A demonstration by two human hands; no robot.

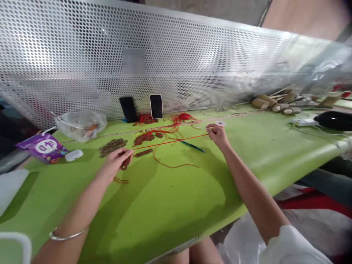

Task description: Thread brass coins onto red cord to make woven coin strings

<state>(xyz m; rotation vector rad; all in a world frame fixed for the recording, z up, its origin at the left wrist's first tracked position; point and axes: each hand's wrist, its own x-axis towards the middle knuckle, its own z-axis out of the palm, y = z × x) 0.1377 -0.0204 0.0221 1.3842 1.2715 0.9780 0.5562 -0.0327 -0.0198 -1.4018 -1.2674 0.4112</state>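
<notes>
My left hand [118,162] pinches one end of a red cord [170,142], with a few brown coins [125,163] strung on the cord hanging under the fingers. My right hand [216,134] is closed on the cord's other end, so it runs taut across the table between both hands. Beyond the left hand lies a pile of brown coins [113,146]. A short row of coins [143,152] lies just right of that hand. Coins tied with red cords [144,138] rest behind it. A loose orange-brown cord [176,167] curves over the table under the taut one.
A dark pen [193,146] lies below the cord. Two phones [128,109] lean on the perforated metal panel [176,55]. Left are a purple snack bag [44,147], a white earbud case [74,155] and a plastic bag [81,124]. Wooden mallets [272,104] lie far right.
</notes>
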